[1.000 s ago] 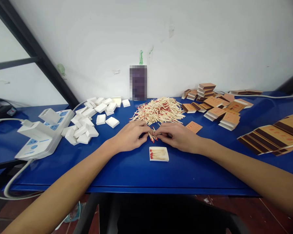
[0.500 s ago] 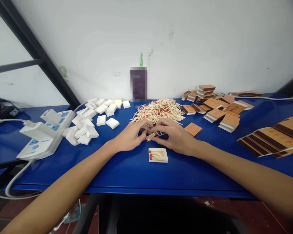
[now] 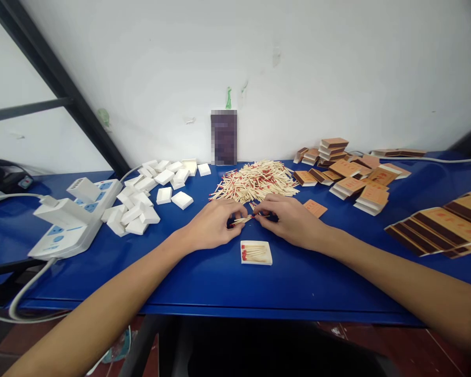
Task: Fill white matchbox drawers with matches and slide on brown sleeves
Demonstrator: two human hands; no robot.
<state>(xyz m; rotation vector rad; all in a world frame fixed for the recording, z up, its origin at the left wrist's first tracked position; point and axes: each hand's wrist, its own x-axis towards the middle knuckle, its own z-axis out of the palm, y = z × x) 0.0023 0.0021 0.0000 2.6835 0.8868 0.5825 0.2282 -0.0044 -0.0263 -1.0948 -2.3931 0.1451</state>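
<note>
My left hand (image 3: 215,224) is closed in a pinch around a small bunch of matches (image 3: 241,221), just in front of the match pile. Facing it across a narrow gap, my right hand (image 3: 292,220) pinches matches too, partly hidden by its fingers. One dark tip shows at its fingertips. Below both hands, an open white matchbox tray (image 3: 266,259) lies on the blue table, with several red-headed matches (image 3: 253,252) inside, heads to the left. Behind the hands spreads a big loose pile of matches (image 3: 259,180).
White empty trays (image 3: 141,193) are heaped at left, beside a power strip (image 3: 74,225) with plugs. Orange matchbox sleeves (image 3: 347,183) are stacked at right, with flattened ones (image 3: 439,225) nearer. One sleeve (image 3: 315,208) lies behind my right hand. A pixelated dark rectangle (image 3: 224,139) leans on the wall.
My hands have drawn slightly apart, and the bunch that was between them now sits at the left fingertips. The view has shifted a little; the tray stays in place.
</note>
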